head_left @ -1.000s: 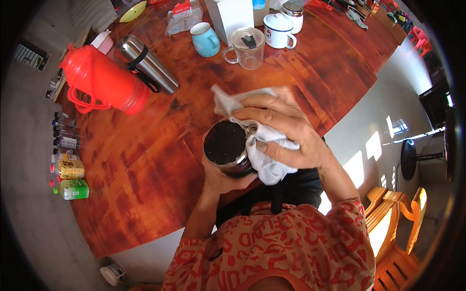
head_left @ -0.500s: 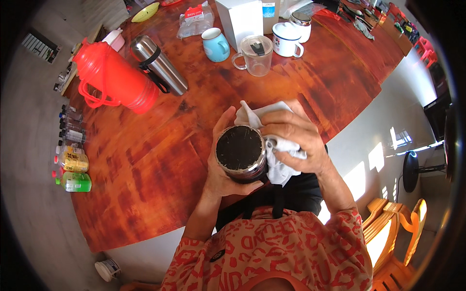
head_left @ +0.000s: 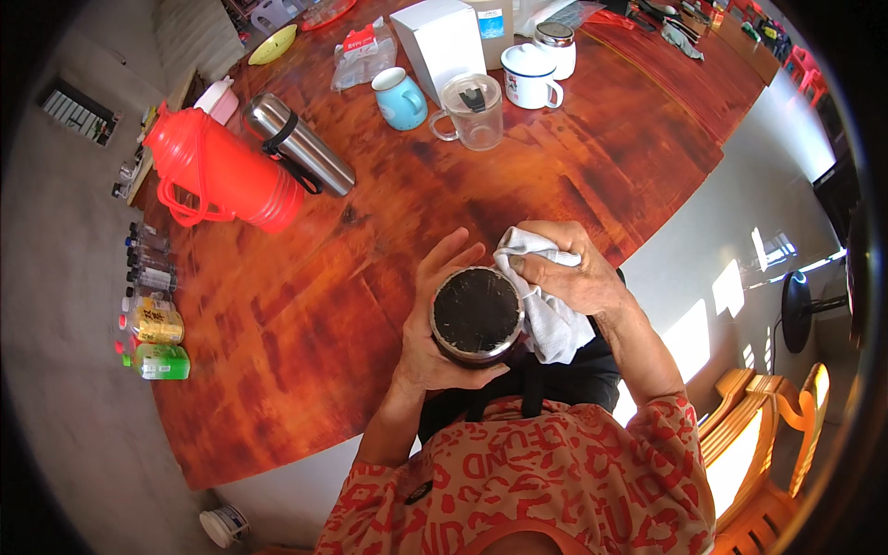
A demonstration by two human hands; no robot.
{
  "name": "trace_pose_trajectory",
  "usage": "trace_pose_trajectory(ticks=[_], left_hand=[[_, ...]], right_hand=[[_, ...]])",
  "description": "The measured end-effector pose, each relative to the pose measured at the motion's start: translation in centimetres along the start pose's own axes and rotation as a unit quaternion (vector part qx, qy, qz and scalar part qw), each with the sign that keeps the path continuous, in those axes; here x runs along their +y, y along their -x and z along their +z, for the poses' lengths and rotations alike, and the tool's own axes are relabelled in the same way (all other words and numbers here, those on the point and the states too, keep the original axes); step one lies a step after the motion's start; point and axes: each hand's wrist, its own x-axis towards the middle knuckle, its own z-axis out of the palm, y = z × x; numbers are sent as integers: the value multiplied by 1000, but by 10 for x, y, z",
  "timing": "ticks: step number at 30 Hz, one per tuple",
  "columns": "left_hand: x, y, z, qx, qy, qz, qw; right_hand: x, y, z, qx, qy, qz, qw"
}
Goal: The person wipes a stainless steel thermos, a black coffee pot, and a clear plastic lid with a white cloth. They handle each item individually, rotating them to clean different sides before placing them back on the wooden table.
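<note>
Two hands work close to my chest, just over the near edge of the wooden table (head_left: 305,305). My left hand (head_left: 427,326) is wrapped around a round dark metal cup (head_left: 477,314), fingers closed against its left and far side, thumb low on the near side; the cup is held off the table with its dark opening facing up toward the camera. My right hand (head_left: 575,274) is clenched on a white cloth (head_left: 551,319), pressing it against the cup's right wall, with the index finger lying over the bunched fabric (the loose end hangs down on the near right side).

Farther out, to the left, a red thermos jug (head_left: 222,174) lies on its side, and a steel vacuum flask (head_left: 298,143) lies just beside it on the right. Beyond these, toward the middle, stand a light-blue mug (head_left: 400,98) and a clear glass mug with a lid (head_left: 472,111), near each other. A white enamel mug (head_left: 530,74) and a white box (head_left: 444,42) stand farther still. On the floor at far left, a row of small bottles (head_left: 148,305) lines the table's edge.
</note>
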Motion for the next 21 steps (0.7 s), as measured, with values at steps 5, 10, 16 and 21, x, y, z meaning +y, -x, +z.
trace_pose_trajectory(ticks=[5, 10, 16, 21], left_hand=[[-3, 1, 4, 9, 92, -9, 996], [-3, -1, 7, -5, 214, -33, 976], [-1, 3, 12, 48, 295, -101, 949], [-9, -2, 5, 49, 262, -59, 962]], right_hand=[[31, 9, -12, -50, -162, -48, 984], [40, 19, -20, -98, -125, -31, 987], [44, 32, -21, -100, -75, 19, 992], [53, 38, -23, -73, -86, 35, 993]])
